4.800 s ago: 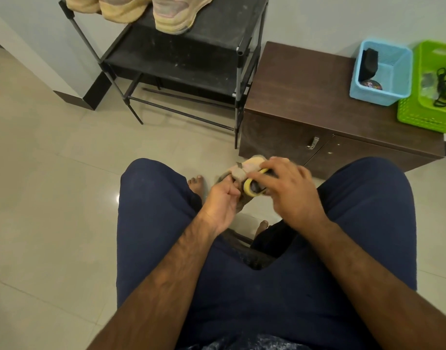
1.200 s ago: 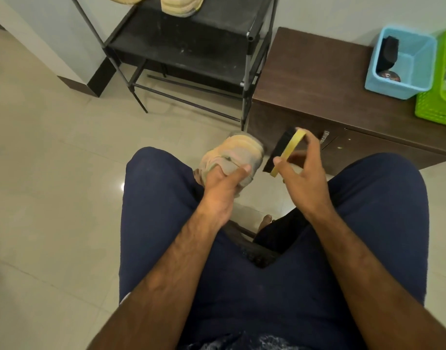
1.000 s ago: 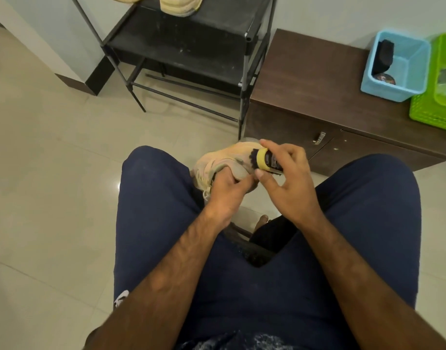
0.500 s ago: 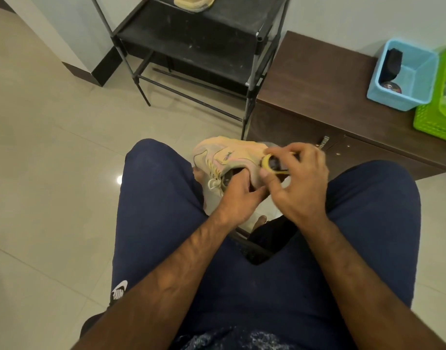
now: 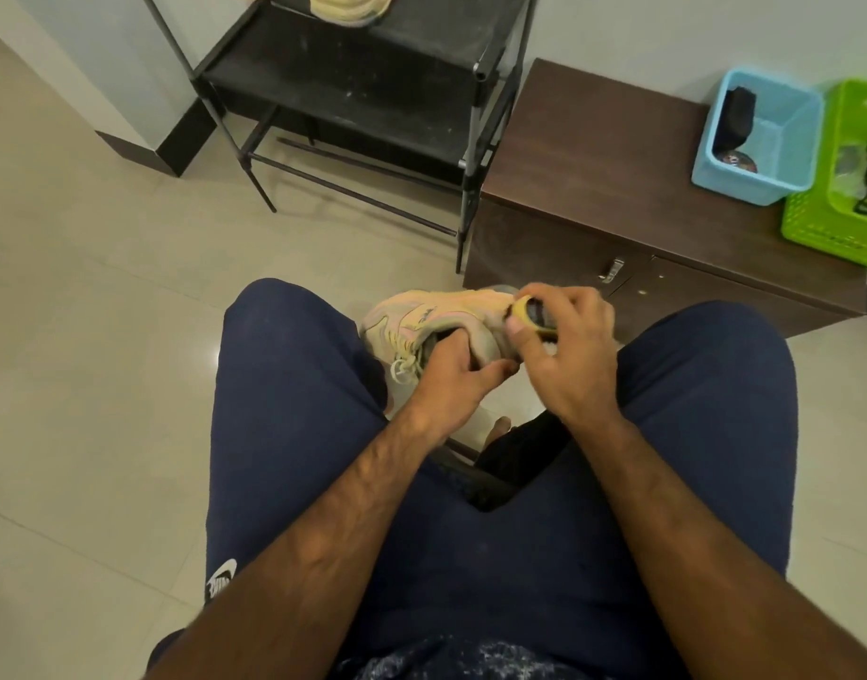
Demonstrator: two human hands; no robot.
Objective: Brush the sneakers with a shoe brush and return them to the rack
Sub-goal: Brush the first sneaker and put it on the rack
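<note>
Centrally, between the knees, the left hand grips the sneaker at its opening; the right hand, fingers curled, pinches the yellow-edged shoe brush against the heel. Short, light strokes on a steadied shoe probably serve best; the rack stands ahead.
</note>
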